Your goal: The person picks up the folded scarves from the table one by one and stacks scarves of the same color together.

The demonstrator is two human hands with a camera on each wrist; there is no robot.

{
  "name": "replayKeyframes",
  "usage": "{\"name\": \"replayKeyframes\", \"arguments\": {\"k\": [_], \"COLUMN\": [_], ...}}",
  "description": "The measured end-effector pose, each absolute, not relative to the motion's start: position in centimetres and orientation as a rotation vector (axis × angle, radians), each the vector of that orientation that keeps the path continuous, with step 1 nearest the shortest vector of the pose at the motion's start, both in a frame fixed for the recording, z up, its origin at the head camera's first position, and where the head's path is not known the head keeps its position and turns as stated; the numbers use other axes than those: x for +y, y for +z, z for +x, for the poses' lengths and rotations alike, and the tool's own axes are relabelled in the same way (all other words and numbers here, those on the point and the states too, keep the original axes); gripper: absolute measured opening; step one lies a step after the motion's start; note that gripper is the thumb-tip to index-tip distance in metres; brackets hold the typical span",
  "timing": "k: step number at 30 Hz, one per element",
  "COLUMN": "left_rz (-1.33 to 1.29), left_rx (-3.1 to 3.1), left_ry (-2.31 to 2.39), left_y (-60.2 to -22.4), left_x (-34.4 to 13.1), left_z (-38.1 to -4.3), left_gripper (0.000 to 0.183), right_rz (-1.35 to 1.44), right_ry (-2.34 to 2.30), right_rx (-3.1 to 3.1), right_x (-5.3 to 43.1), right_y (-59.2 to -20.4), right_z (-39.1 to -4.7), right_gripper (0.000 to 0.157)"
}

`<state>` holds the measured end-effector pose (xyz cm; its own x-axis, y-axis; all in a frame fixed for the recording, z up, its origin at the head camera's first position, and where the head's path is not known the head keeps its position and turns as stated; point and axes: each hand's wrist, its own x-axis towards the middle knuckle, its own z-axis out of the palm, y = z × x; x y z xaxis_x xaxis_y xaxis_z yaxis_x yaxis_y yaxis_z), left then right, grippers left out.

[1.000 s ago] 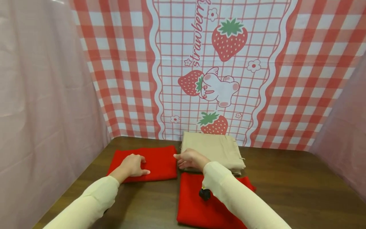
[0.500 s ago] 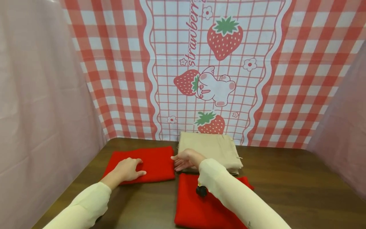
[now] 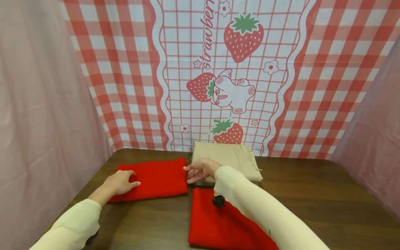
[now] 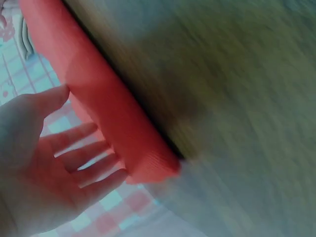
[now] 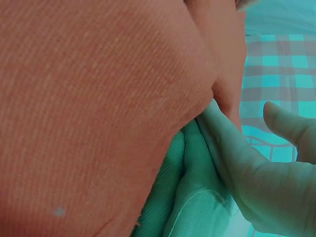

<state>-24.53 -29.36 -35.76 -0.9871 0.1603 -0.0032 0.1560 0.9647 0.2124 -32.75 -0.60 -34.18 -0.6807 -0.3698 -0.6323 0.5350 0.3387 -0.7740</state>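
A folded red cloth lies flat at the table's left. My left hand rests on its left end, thumb apart from the fingers; in the left wrist view the loosely spread fingertips touch the fabric. At the cloth's right edge is my right hand, fingers straight and thumb raised, with nothing gripped. It overlaps the left front of a folded beige cloth with frayed threads. Nearer me, a second folded red cloth lies partly hidden under my right forearm. Its ribbed weave fills much of the right wrist view.
All three cloths lie on a brown wooden table. A checked strawberry curtain hangs along the back edge, and pale pink curtains close off the sides.
My left hand has slid left over the red cloth to its left end. My right hand stays at the cloth's right edge. The whole head view has shifted slightly.
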Motion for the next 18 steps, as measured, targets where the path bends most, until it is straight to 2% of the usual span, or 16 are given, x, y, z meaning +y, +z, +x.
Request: {"name": "replayKeyframes", "arguments": {"k": [4, 7, 11, 13, 16, 18], "left_rz": [0.146, 0.08, 0.011, -0.006, -0.038, -0.047], "left_rx": [3.102, 3.113, 3.138, 3.153, 3.162, 3.166], "left_ry": [0.303, 0.308, 0.407, 0.462, 0.523, 0.548], "left_y": [-35.8, -35.8, -36.0, -36.1, -36.0, -36.0], "left_x": [-30.9, -32.0, -33.2, -33.6, -33.9, -33.9], "left_z": [-24.2, -23.9, -23.6, -23.5, -23.5, -23.5], "left_gripper": [0.054, 0.057, 0.051, 0.043, 0.033, 0.032], "right_rz": [0.165, 0.128, 0.122, 0.14, 0.144, 0.147], "right_ry": [-1.474, -1.509, -1.53, -1.536, -1.52, -1.502], "right_rx": [1.812, 1.752, 1.737, 1.744, 1.706, 1.704], "right_x": [-0.7, -0.6, -1.0, -1.2, -0.8, -0.7], "right_y": [-35.2, -39.5, -45.8, -47.4, -47.8, -45.9], "right_z": [-33.8, -37.8, -43.0, -44.4, -45.3, -43.7], "right_gripper": [0.062, 0.078, 0.084, 0.083, 0.086, 0.083]}}
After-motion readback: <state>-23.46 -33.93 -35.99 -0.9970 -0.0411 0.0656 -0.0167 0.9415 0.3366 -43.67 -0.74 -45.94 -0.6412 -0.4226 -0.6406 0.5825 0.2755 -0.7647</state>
